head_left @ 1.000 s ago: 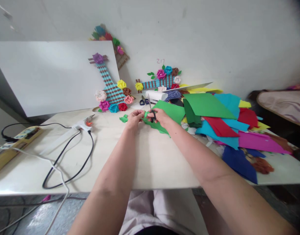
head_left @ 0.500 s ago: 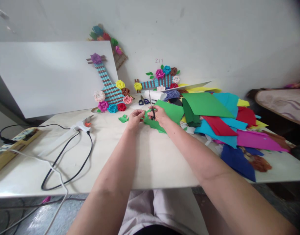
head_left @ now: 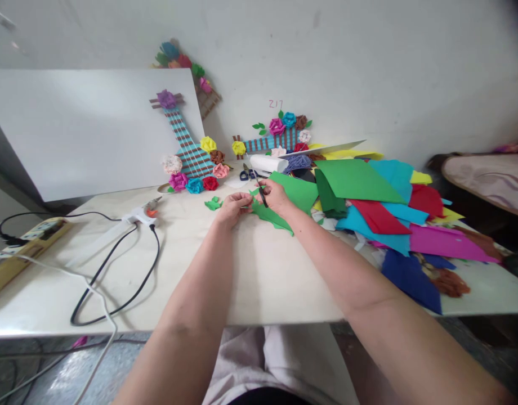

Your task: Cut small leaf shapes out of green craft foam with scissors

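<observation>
We have the green paper (head_left: pixel 272 218) between our two hands, lying on the table (head_left: pixel 259 281) just under and in front of them. Our left hand (head_left: pixel 232 206) pinches one edge of it between thumb and fingertips. Our right hand (head_left: pixel 277 197) is closed around the handles of the scissors (head_left: pixel 259 185), whose blades point away from us and meet the sheet between the hands. Whether the blades are apart or together is too small to tell.

To cut well here, we judge it best to hold the paper taut with the left pinch close to the blades. On curves we should turn the sheet rather than the scissors, and take short bites near the pivot so the small shape does not tear.

Just left of the left hand lie a few green scraps (head_left: pixel 213 203). Beyond the hands sits a second pair of scissors (head_left: pixel 246 175) with blue handles. To the right of the right hand spreads a heap of coloured sheets (head_left: pixel 381 219). Well to the left of the left hand a glue gun (head_left: pixel 141 213) lies with its black cord, and farther left a power strip (head_left: pixel 31 236).

The only writing we can read is "217" (head_left: pixel 276 104), in red on the wall beyond the hands, above a striped ornament (head_left: pixel 280 138) with paper flowers. We see no brand on the glue gun, and the print on the power strip is too blurred to read.
</observation>
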Action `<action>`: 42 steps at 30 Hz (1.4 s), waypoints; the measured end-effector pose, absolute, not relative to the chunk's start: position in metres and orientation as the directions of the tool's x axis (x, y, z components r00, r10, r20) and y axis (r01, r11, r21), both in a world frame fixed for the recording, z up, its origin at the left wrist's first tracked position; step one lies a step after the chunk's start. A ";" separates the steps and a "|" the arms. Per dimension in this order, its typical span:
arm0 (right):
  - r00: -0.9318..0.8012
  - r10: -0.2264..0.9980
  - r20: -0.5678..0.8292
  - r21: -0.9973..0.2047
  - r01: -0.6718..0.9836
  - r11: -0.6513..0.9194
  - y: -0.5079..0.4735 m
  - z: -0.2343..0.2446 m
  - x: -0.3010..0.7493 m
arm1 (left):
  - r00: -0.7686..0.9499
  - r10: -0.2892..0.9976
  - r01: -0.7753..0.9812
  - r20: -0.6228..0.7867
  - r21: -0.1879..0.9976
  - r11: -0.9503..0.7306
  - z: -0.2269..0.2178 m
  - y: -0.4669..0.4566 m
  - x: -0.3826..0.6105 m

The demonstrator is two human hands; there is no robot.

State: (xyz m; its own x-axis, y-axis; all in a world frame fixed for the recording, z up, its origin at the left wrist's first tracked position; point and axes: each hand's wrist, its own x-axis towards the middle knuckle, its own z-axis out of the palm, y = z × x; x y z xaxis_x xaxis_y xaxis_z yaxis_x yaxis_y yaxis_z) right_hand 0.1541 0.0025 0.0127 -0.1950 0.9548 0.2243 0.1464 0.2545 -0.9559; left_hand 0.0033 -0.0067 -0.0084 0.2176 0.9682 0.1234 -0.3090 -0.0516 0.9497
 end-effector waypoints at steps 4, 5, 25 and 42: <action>-0.117 0.960 0.255 -0.962 0.065 0.264 -0.004 0.017 0.157 | 0.190 0.971 -0.327 0.147 0.942 -0.079 -0.008 -0.006 0.002; -0.134 0.962 0.237 -0.968 0.048 0.246 -0.006 0.019 0.159 | 0.185 0.971 -0.336 0.154 0.938 -0.085 -0.007 -0.006 0.002; -0.530 0.845 0.063 -0.942 0.249 0.227 -0.024 0.029 0.171 | 0.077 0.981 -0.506 0.181 0.855 -0.118 -0.007 -0.002 0.000; -0.481 0.872 0.086 -0.927 0.283 0.247 -0.015 0.016 0.163 | 0.023 0.979 -0.541 0.201 0.826 -0.156 -0.010 0.002 0.002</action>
State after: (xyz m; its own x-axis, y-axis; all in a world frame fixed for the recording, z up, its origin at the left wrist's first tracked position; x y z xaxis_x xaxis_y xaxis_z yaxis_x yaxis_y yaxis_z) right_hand 0.1630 -0.0153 0.0156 -0.4813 0.8724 0.0858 0.2832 0.2474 -0.9266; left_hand 0.0018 0.0020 -0.0097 0.0231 0.9794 0.2006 -0.5410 -0.1565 0.8264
